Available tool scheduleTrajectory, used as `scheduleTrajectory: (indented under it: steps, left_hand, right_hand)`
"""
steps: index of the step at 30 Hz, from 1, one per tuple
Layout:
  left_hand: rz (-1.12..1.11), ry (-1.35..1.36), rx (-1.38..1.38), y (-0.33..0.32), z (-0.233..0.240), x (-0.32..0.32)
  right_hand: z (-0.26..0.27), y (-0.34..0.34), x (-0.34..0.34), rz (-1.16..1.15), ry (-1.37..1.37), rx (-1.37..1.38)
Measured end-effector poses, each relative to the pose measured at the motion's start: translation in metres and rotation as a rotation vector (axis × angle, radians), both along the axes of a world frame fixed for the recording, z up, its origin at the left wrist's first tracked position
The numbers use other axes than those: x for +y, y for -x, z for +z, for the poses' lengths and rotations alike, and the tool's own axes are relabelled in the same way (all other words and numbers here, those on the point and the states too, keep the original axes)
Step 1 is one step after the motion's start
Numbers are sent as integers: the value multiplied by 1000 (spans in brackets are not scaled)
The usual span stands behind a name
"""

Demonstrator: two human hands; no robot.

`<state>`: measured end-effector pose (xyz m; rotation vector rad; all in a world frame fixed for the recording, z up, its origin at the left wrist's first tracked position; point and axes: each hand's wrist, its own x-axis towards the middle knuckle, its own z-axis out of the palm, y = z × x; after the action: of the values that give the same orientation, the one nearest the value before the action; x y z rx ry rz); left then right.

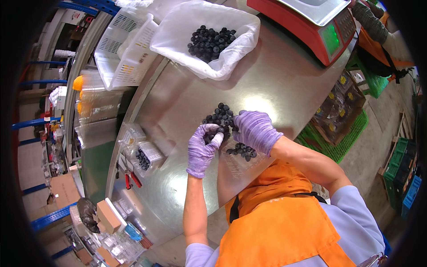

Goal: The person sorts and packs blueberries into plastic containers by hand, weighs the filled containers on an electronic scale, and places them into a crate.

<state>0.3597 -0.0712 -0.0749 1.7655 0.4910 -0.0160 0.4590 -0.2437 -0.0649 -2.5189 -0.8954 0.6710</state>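
Blueberries point(224, 115) lie in a loose heap on the metal table point(196, 96). At the heap's near left side, my left hand point(202, 147), in a purple-and-white knit glove, has several berries within its curled fingers. My right hand point(255, 130), gloved alike, touches the heap's right side; its fingertips are partly hidden, so what they grip cannot be told. Just below the hands is a clear plastic clamshell point(237, 163) with several blueberries point(245, 152) in it. Farther off, a basket lined with a white plastic bag point(170, 36) holds more blueberries point(210, 43).
A red weighing scale point(313, 36) stands at the upper right, near another person's sleeved arm point(370, 20). At left are a white perforated basket point(131, 63), stacked clear containers point(100, 103), a filled clamshell point(151, 155) and red-handled pliers or cutters point(133, 180). Green crates lie below the table's right edge.
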Motion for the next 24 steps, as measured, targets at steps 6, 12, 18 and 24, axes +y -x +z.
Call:
scheduleTrajectory:
  steps: [6,12,18,24]
  left_hand:
    - [73,295,49,2,16,2]
    - [-63,211,4,-26,28,16]
    - [40,127,-389,-104,89,21]
    - [-237,308,110,-38,64,-15]
  right_hand:
    - [-11,-4,-22,-196,-738,423]
    - [-15,3,-41,-263,-876,737]
    - [-12,7,-48,-335,-916,852]
    - [7,20,-56,-228,-868,643]
